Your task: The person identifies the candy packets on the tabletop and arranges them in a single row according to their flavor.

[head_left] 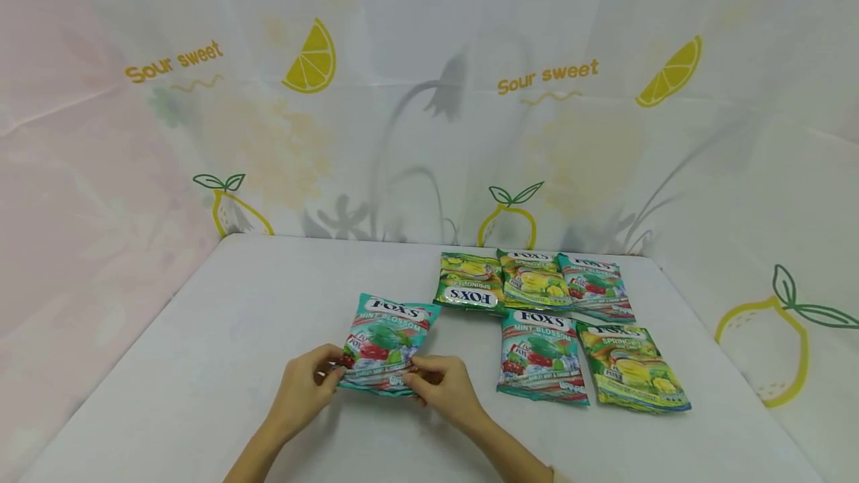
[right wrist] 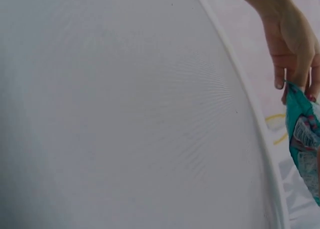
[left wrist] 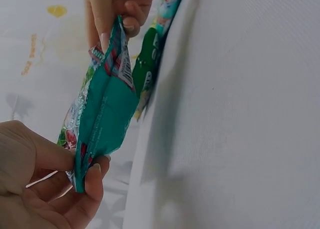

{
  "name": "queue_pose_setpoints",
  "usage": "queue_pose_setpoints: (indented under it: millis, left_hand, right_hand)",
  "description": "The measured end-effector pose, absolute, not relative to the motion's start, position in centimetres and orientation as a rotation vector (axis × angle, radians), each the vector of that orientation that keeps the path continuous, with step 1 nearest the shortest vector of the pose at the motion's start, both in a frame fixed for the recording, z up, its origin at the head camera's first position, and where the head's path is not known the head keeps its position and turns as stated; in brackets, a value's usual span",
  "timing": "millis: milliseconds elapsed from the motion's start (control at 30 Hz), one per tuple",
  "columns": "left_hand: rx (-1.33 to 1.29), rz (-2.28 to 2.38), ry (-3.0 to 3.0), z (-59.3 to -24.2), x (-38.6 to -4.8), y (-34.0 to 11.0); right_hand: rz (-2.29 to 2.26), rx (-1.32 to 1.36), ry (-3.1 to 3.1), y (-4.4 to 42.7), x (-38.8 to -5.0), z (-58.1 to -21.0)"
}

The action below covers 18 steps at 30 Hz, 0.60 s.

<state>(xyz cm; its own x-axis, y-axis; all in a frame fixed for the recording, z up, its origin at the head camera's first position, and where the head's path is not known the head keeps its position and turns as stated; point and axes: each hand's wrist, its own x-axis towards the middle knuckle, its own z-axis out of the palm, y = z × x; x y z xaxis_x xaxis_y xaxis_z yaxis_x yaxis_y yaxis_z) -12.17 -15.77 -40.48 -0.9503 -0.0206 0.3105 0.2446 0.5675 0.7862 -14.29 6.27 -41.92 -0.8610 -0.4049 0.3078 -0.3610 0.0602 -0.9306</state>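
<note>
A teal Fox's Mint Blossom candy bag (head_left: 385, 341) is held up by both hands near the middle of the table, its front tilted upward. My left hand (head_left: 305, 386) pinches the bag's lower left corner between thumb and fingers. At the lower right corner, my right hand (head_left: 446, 390) grips the edge in the same way. In the left wrist view the bag's plain teal underside (left wrist: 112, 116) shows between the two hands. The right wrist view catches only part of the bag (right wrist: 302, 134) at its right edge, with the left hand (right wrist: 295, 44) above it.
Right of the held bag, several more candy bags lie in two rows on the white table (head_left: 221, 371). The back row has an upside-down green bag (head_left: 470, 282), another green bag (head_left: 535, 282) and a teal bag (head_left: 596, 288). In front are a teal bag (head_left: 542, 356) and a green bag (head_left: 633, 367).
</note>
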Motion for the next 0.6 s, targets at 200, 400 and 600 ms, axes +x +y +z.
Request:
queue_pose_setpoints:
  millis: [200,400,600]
  left_hand:
    - [-0.224,-1.258,-2.468,-40.8,-12.2,-16.5]
    - [-0.218,-1.265,-2.431,-40.9,-12.1,-16.9]
    - [-0.199,-1.274,-2.411,-40.8,-12.0,-17.2]
  right_hand:
    - [-1.984,-0.805,2.247,5.4,-14.4,-42.1]
    - [-2.007,-0.796,2.238,4.5,-14.6,-42.1]
    - [-2.013,-0.781,2.227,3.9,-14.6,-42.1]
